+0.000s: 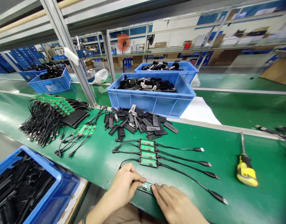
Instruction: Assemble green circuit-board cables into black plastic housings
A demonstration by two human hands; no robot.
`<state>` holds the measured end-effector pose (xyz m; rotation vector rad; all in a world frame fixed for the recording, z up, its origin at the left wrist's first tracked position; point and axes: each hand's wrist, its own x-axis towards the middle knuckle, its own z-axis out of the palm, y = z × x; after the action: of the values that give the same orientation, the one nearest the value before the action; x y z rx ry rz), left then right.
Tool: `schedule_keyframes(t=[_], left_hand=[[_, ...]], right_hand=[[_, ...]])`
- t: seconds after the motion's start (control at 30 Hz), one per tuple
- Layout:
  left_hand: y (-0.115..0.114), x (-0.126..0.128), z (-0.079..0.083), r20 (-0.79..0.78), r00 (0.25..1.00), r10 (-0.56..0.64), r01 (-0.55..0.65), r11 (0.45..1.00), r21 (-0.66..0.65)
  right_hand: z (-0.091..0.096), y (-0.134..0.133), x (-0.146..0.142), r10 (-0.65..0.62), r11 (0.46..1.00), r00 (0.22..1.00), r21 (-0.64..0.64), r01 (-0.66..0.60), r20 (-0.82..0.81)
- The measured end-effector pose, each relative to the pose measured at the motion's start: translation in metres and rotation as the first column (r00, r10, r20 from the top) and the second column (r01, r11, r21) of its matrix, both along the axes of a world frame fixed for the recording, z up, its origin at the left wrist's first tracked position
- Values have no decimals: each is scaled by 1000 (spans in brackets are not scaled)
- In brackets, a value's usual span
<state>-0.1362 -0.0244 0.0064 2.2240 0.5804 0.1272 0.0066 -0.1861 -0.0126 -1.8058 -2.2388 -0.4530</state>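
Observation:
Near the table's front edge a green circuit board (146,186) sits in a black plastic case. My left hand (125,183) pinches its left end between thumb and fingers. At the right end my right hand (173,200) presses its fingertips on the board; the fingers are held together. Just beyond lie several cased circuit boards (148,162) in a stack of rows, with black cables running out both sides and USB plugs (217,196) to the right. A pile of black and grey case pieces (143,123) lies behind them.
A yellow-black screwdriver (246,171) lies at right. A blue bin (152,101) of case parts stands behind the pile. Bundled cables (43,124) with boards lie at left, above another blue bin (65,189). A metal post (70,53) rises from the bench.

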Motion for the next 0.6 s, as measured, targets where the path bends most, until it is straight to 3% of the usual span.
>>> schedule_keyframes(t=[0.13,0.3,0.4,0.5,0.6], left_hand=[[-4,2,3,6,1000,19,-19,1000,6],[-3,-9,12,49,999,0,4,996,-87],[3,-21,16,23,999,45,-42,992,-115],[6,-28,14,34,993,117,-111,985,-135],[4,-28,5,131,984,119,-101,985,-138]], right_hand=[[6,8,8,-56,997,950,-70,36,-306],[-4,11,2,-54,998,914,-49,38,-403],[-12,9,4,-47,999,877,-46,29,-478],[-18,8,8,-77,997,815,-35,69,-574],[-20,10,9,-113,993,759,-39,115,-641]])
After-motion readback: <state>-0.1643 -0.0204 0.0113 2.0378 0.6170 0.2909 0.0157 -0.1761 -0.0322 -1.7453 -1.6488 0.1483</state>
